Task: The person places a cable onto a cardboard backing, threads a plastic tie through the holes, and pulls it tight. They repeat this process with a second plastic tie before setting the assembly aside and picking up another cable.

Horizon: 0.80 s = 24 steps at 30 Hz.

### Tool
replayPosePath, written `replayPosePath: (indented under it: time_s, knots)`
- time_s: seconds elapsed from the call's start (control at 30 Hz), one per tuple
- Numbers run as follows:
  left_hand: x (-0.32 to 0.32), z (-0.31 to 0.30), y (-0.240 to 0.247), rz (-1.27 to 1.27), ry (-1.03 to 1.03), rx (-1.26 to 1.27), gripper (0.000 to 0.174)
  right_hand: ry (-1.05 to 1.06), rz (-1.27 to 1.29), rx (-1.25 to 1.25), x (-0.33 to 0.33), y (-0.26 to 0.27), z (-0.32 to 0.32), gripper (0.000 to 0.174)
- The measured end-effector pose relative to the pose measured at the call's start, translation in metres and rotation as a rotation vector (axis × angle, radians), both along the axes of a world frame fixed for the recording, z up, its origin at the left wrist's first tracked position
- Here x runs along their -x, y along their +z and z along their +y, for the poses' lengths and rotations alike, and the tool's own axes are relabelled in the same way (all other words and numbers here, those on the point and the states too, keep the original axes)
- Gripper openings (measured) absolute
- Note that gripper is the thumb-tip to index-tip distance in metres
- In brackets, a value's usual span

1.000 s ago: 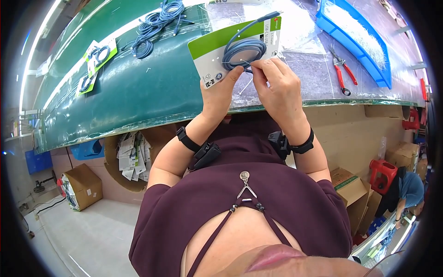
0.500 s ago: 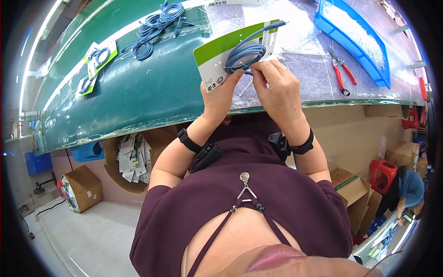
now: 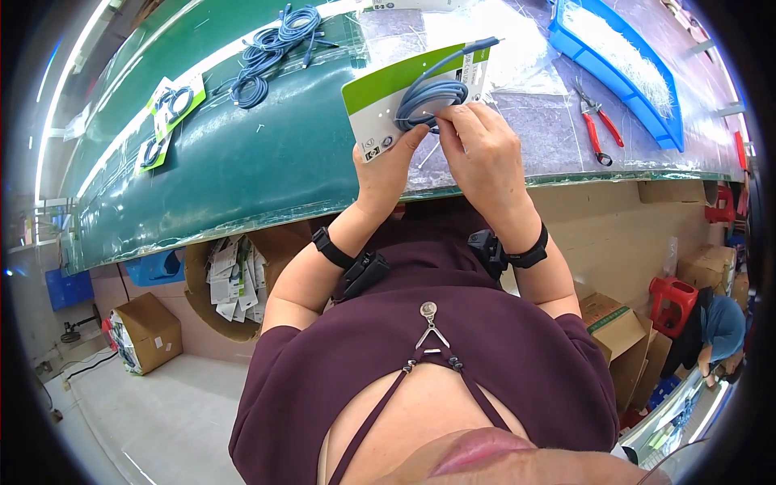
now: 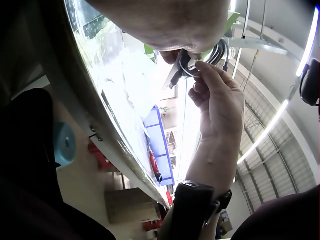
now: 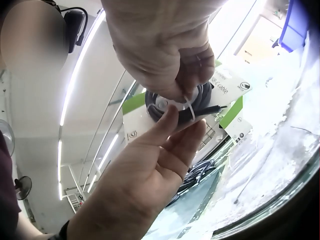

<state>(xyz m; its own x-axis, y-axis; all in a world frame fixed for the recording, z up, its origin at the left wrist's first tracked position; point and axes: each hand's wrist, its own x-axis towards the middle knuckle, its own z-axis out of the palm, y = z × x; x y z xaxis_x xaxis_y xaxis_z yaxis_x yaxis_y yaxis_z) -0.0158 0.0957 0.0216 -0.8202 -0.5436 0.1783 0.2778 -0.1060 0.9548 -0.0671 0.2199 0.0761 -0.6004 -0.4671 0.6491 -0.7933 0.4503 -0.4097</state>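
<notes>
A blue USB cable (image 3: pixel 411 111), wound in a coil, lies against a green-and-white cardboard card (image 3: pixel 368 99). My left hand (image 3: pixel 383 176) grips the lower part of this card, its thumb pressing on the coil. The fingertips of my right hand (image 3: pixel 488 155) pinch a thin white cable tie (image 5: pixel 190 109) that loops round one side of the coil. One cable end with its plug sticks up past the card's top right corner. Seen from the left wrist, the right hand (image 4: pixel 219 107) meets the left at the coil.
Red-handled cutting pliers (image 3: pixel 600 128) lie on the table at right, beside a blue tray (image 3: pixel 677 133) of white cable ties. Several loose blue cables (image 3: pixel 275 48) and carded cables (image 3: pixel 171 113) lie at left. A round bin (image 3: pixel 196 283) of cards stands under the table edge.
The card has shifted slightly right and down and turned a little in my left hand. My right fingertips stay at the coil, with a slight shift in their hold.
</notes>
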Motion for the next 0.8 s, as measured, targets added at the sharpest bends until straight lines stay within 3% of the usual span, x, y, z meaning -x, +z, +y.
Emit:
replayPosePath:
  time_s: [0.1,0.17,0.2,0.27,0.3,0.37,0.4,0.47,0.57,0.8]
  knots:
    - [0.001,0.001,0.0,-0.018,0.005,0.132,0.021,-0.01,0.036,-0.074,0.006,-0.008,-0.006,0.011]
    - [0.006,-0.002,-0.004,0.044,-0.097,-0.219,0.024,-0.011,0.048,-0.114,0.005,-0.008,-0.004,0.011]
    - [0.007,-0.004,-0.003,0.077,-0.144,-0.393,0.025,0.001,-0.024,0.008,0.005,-0.002,0.002,0.011]
    - [0.004,-0.012,0.003,0.087,-0.167,-0.471,0.027,0.039,-0.166,0.25,0.011,0.007,0.016,0.012]
    - [0.001,-0.016,0.01,0.093,-0.198,-0.55,0.029,0.052,-0.167,0.248,0.019,0.001,0.026,0.012]
    - [-0.003,-0.019,0.02,0.105,-0.229,-0.633,0.03,-0.172,-0.592,0.506,0.041,-0.024,0.044,0.017]
    - [-0.007,-0.016,0.025,0.085,-0.267,-0.652,0.031,-0.172,-0.593,0.5,0.042,-0.042,0.039,0.017]
    - [-0.012,-0.011,0.031,0.041,-0.351,-0.684,0.032,0.249,-0.952,0.459,0.036,-0.07,0.02,0.025]
    - [-0.016,-0.009,0.029,0.018,-0.353,-0.657,0.032,0.352,-0.817,0.544,0.025,-0.058,-0.004,0.035]
    - [-0.021,-0.007,0.033,0.009,-0.33,-0.633,0.032,0.29,-0.53,0.503,0.029,-0.075,-0.01,0.041]
